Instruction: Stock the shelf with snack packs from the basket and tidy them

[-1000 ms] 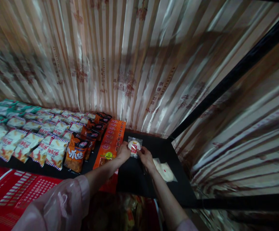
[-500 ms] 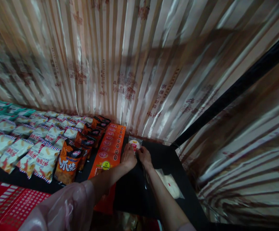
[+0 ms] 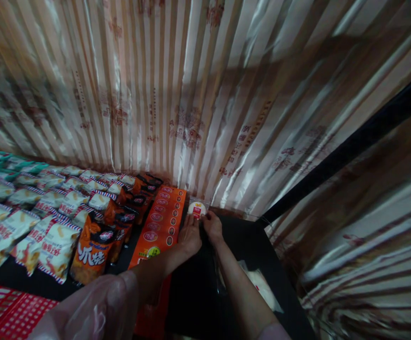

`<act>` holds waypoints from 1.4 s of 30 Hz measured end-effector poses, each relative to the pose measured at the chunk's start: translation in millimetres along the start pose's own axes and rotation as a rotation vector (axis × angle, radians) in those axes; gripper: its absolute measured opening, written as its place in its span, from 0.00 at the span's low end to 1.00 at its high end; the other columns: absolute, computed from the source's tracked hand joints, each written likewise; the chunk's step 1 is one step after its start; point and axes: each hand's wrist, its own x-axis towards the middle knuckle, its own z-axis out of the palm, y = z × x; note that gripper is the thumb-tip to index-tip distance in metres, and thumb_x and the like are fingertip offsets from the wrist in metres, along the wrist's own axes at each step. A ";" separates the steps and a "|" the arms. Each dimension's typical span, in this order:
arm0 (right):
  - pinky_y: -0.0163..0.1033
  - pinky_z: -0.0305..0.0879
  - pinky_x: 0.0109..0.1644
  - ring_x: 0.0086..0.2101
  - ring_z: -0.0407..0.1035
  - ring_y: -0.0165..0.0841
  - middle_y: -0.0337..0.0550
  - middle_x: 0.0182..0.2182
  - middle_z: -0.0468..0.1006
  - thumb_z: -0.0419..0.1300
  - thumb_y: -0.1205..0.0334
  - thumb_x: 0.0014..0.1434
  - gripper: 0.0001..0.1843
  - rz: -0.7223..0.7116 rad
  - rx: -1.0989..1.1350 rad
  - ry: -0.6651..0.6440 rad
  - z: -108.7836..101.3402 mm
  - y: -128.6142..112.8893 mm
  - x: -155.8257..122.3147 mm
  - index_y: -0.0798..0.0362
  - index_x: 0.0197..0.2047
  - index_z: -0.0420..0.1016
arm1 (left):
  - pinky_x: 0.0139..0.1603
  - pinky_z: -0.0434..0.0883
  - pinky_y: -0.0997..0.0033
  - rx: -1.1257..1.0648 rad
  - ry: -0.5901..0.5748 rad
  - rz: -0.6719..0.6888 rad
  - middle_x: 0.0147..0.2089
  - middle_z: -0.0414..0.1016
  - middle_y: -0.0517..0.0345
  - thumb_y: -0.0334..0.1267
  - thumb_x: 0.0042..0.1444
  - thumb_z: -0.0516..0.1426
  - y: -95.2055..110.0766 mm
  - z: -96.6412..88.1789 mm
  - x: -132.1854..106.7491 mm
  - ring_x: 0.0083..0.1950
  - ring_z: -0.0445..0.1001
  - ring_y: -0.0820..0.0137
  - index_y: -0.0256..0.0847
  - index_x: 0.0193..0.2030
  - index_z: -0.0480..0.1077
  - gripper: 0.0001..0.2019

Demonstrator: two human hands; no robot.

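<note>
A small clear packet with a round white piece and a red label (image 3: 197,210) lies at the back of the black table, against the curtain. My left hand (image 3: 190,236) has its fingers stretched out onto the packet's lower left edge. My right hand (image 3: 213,228) holds the packet's right edge between thumb and bent fingers. Beneath my right forearm are more clear packets with white contents (image 3: 262,288), partly hidden by the arm. Just left of my hands runs a flat orange strip of joined sachets (image 3: 161,212).
Orange-and-black snack bags (image 3: 92,252) and rows of white snack bags (image 3: 58,243) fill the left, with green bags (image 3: 17,163) beyond. A red basket (image 3: 17,314) stands at lower left. A pleated curtain (image 3: 177,94) and a slanted black pole (image 3: 350,141) bound the table (image 3: 198,302).
The view has shifted slightly, so the near things sit lower. My left fingers have flattened out and more of the packet's label shows. Both hands remain at the packet.
</note>
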 end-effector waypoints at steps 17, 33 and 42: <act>0.39 0.66 0.42 0.39 0.74 0.37 0.45 0.36 0.81 0.57 0.60 0.52 0.12 -0.018 -0.070 0.064 13.7 -6.3 20.8 0.50 0.39 0.77 | 0.69 0.45 0.59 -0.015 -0.011 0.015 0.70 0.43 0.37 0.25 0.50 0.48 -4.8 -7.4 16.1 0.71 0.41 0.56 0.22 0.66 0.48 0.34; 0.38 0.66 0.39 0.36 0.73 0.37 0.47 0.36 0.77 0.58 0.60 0.50 0.14 -0.049 -0.016 0.132 23.8 -9.8 10.2 0.53 0.41 0.67 | 0.69 0.45 0.61 -0.003 0.008 0.021 0.69 0.46 0.32 0.26 0.51 0.49 -8.2 -9.4 18.3 0.71 0.43 0.56 0.17 0.65 0.49 0.33; 0.43 0.63 0.51 0.42 0.68 0.40 0.54 0.41 0.73 0.56 0.62 0.51 0.17 -0.126 0.010 0.258 24.2 0.7 -0.3 0.58 0.44 0.69 | 0.69 0.45 0.62 0.008 0.050 0.051 0.70 0.46 0.39 0.26 0.52 0.48 -9.8 -8.6 11.8 0.71 0.42 0.59 0.24 0.65 0.52 0.32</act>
